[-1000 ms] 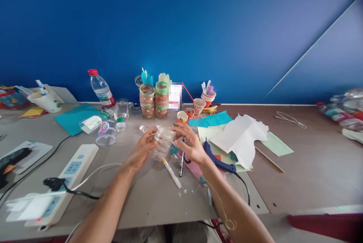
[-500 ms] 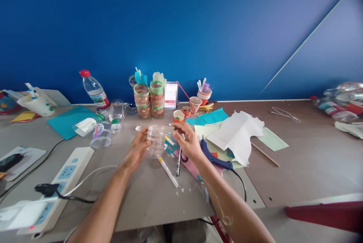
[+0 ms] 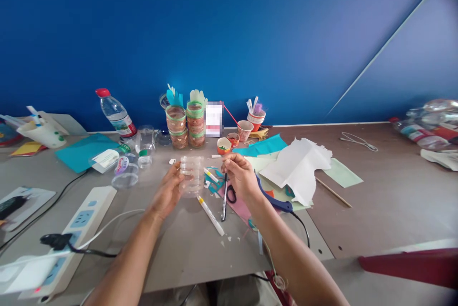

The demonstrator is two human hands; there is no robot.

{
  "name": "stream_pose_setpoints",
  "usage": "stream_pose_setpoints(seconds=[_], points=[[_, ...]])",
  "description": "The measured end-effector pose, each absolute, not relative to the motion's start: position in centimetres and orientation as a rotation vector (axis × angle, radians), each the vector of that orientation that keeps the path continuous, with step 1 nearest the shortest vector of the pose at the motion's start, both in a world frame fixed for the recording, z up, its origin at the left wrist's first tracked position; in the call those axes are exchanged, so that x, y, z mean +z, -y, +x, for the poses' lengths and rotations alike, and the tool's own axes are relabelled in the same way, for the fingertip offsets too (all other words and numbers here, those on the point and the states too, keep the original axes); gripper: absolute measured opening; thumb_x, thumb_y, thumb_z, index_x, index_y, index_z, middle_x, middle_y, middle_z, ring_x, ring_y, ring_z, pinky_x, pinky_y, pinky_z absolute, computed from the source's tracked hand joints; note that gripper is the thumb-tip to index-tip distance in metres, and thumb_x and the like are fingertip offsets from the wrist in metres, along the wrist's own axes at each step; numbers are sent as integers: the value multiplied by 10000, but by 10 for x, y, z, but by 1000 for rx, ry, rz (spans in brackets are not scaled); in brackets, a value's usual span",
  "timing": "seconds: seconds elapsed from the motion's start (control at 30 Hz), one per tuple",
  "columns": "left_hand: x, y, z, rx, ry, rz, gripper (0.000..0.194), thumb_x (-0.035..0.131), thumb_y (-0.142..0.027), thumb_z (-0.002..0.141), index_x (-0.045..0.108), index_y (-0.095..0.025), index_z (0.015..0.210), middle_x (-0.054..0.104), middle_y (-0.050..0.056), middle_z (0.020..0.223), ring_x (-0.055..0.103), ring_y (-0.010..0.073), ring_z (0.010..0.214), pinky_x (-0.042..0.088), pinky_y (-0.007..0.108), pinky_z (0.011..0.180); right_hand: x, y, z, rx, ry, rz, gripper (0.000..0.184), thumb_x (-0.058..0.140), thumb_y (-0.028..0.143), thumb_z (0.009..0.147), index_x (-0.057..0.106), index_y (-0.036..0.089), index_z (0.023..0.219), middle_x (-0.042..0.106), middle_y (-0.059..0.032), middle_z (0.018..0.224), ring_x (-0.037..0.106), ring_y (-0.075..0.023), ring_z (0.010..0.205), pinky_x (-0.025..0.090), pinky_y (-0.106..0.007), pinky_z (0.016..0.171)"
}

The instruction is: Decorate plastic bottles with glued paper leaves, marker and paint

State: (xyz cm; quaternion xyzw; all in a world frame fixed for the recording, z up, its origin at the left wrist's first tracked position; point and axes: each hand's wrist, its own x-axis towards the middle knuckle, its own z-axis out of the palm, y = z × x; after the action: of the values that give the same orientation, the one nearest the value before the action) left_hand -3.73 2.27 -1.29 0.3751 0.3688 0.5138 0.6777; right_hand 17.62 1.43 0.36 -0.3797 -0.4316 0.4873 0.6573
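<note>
Clear plastic cylinder (image 3: 192, 176): held over the table (image 3: 186, 249), left hand (image 3: 167, 191) gripping its side. Right hand (image 3: 238, 172) just beside, fingertips pinched narrow; can't tell if on anything. Cylinder looks bare, no banding yet; two banded cylinders (image 3: 176, 126) stand behind, seemingly done.

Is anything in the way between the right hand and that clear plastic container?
Nothing visible stands between the right hand and the clear plastic container, which the left hand holds by one side. A yellow-and-white marker shows in the gap, but it appears to lie on the table beyond, not in the way.
</note>
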Motion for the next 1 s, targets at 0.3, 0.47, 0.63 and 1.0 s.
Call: stream_pose_setpoints(seconds=[0.3,0.47,0.63,1.0], points=[[-12,-16,-28,1100,-824,963,508,839,-292,665,700,-233,1149,719,57,1075,673,227,945,528,306,792,-1,-13,167,769,1247,-1002,155,697,370,787,749,238,849,633,-47,896,577,-210,887,475,-360,850],[-14,-17,-30,1106,-850,952,507,813,-295,678,689,-230,1165,717,66,1086,683,234,912,526,319,775,-1,-13,168,781,1239,-988,169,650,354,827,649,235,707,613,-30,802,573,-202,845,474,-354,826],[-13,-18,-29,1100,-851,972,523,835,-320,655,694,-230,1151,718,68,1111,680,239,957,526,317,806,-1,-14,170,852,1186,-1032,278,616,474,866,676,223,762,646,-47,853,575,-201,864,482,-333,795],[-8,-23,-36,1157,-824,690,410,797,-306,644,694,-207,1029,758,54,930,705,210,771,561,315,688,10,-13,172,1232,989,-753,281,759,438,724,584,224,676,568,13,682,476,-122,568,446,-284,592]])
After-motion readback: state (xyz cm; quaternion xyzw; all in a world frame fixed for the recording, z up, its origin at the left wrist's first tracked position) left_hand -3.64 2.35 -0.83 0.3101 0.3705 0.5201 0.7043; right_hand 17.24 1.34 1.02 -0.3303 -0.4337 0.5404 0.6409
